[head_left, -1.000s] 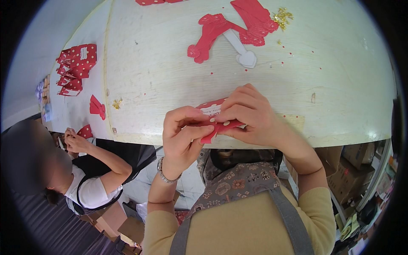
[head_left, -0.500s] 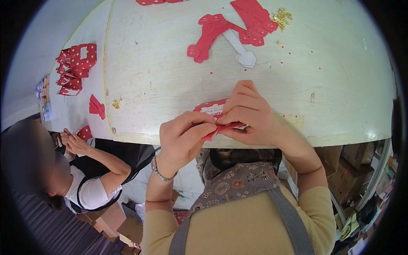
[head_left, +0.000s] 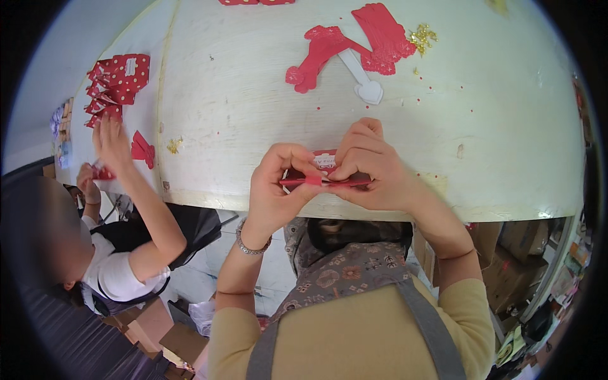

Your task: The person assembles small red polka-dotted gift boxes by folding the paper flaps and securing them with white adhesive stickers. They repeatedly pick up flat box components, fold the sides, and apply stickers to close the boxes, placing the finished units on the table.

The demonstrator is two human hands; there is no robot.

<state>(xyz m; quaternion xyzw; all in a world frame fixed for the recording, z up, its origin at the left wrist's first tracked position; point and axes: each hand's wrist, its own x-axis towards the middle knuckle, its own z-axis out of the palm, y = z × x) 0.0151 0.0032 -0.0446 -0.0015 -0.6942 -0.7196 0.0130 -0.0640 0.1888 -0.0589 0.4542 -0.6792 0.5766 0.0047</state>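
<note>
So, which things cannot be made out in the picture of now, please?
Red dotted box, head view: partly hidden by the left hand and the right hand.
Far dotted pieces, head view: cut off by the upper edge.
Gold pieces, head view: too small and heaped to count.
Red piece by the co-worker's lower hand, head view: too small and blurred for its shape.

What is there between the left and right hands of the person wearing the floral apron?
The head view shows a red paper box with a white label between the left hand and the right hand, held by both.
</note>
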